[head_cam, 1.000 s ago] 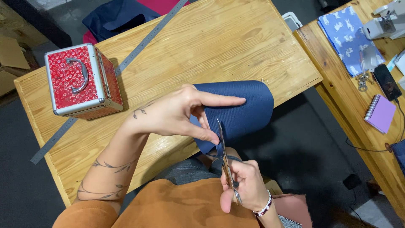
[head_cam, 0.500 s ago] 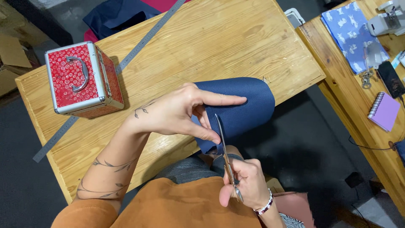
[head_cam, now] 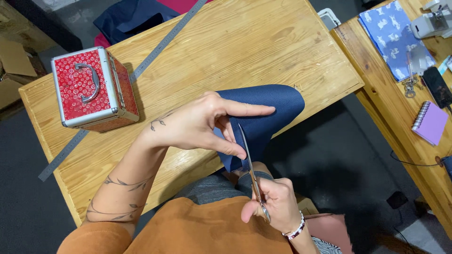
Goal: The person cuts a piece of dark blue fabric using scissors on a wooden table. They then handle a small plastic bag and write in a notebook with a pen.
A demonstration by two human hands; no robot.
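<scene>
- A red flowered metal case with a silver handle stands on the wooden table.
- A long grey ruler lies just beside the case.
- Well right of the case: blue printed cloth, purple notebook, dark phone.

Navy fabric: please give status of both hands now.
Left hand pinching navy fabric at table edge. Right hand holding scissors, blades in fabric. Nothing in the way.
</scene>
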